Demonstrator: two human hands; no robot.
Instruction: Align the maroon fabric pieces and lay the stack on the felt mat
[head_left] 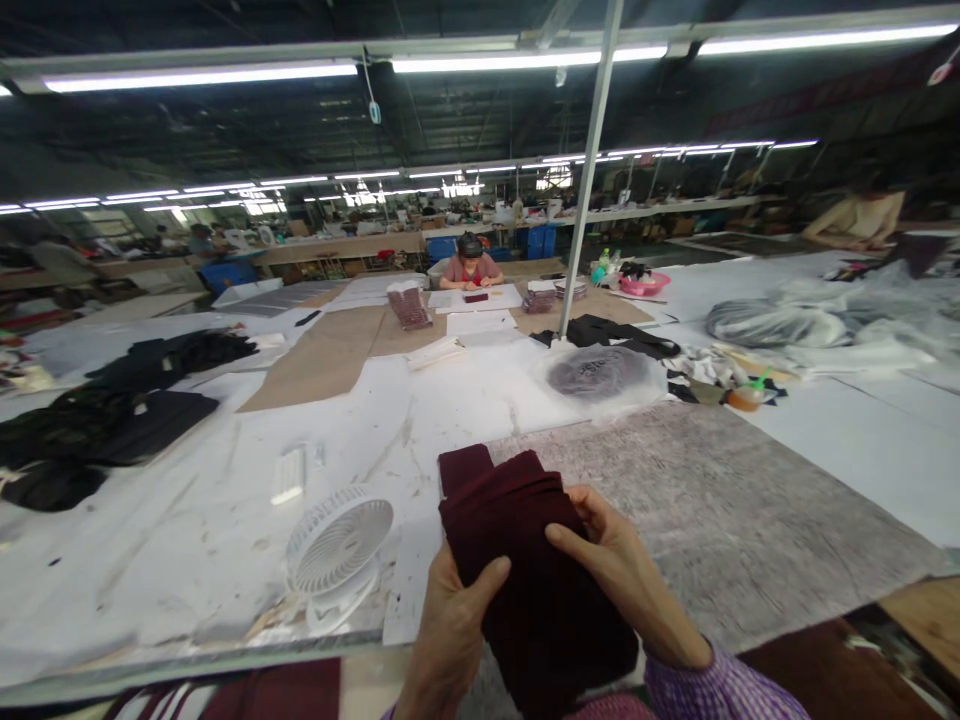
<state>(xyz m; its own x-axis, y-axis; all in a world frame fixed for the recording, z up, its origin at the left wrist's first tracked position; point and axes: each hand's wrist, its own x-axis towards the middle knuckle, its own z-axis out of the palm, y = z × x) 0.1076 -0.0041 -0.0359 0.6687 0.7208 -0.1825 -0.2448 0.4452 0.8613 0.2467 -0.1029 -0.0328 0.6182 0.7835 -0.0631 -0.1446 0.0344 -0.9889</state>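
Note:
A stack of dark maroon fabric pieces (547, 590) is held up over the near edge of the table. My left hand (457, 620) grips its left side, thumb lying on top. On the right side, my right hand (615, 560) pinches the stack's upper edge between thumb and fingers. Behind the stack, another folded maroon piece (463, 468) shows at its upper left. Grey mottled sheeting (697, 500) lies under and to the right of the hands. What is beneath the stack is hidden.
A small white fan (341, 548) stands left of my hands. Dark garments (161, 420) lie at the far left. A metal pole (592, 170) rises beyond a plastic-wrapped bundle (600, 373). Across the table sits a person (470, 265); another person (859, 218) works at the far right.

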